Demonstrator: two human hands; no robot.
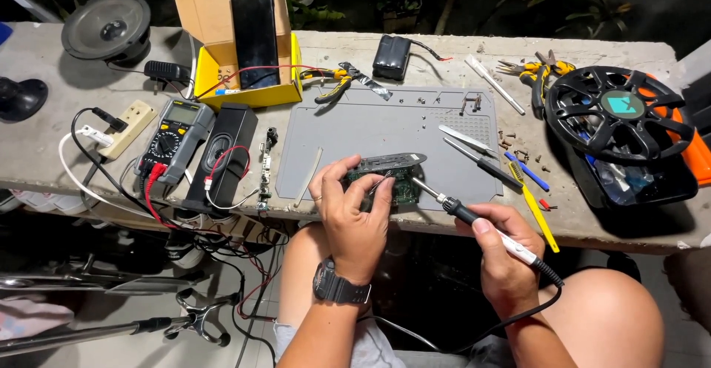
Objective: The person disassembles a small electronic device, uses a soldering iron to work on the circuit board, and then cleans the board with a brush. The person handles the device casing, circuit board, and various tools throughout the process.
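**Soldering at the near edge of a crowded surface**

Outdoors, by the look of the dark leaves beyond, a long grey concrete surface (415,46) runs left to right, its near edge just above the person's bare knees. A grey mat (385,127) covers its middle. The left hand (354,209) is curled shut around a green board (391,179), pinning it at the mat's near edge, with thin tweezers between the fingers. The right hand (503,253) is closed in a pen grip on a soldering iron (474,220), whose tip touches the board's right side; its cable trails down past the right knee.

Left of the mat lie a multimeter (176,137) and a black speaker (224,153), with a yellow box (237,42) at the far side. On the right, a black fan grille (618,112) sits on a tray close to the surface's end. Screwdrivers (518,172) lie just right of the board, near the iron. The mat's far half is mostly bare. Below the near edge, wires hang over the floor on the left.
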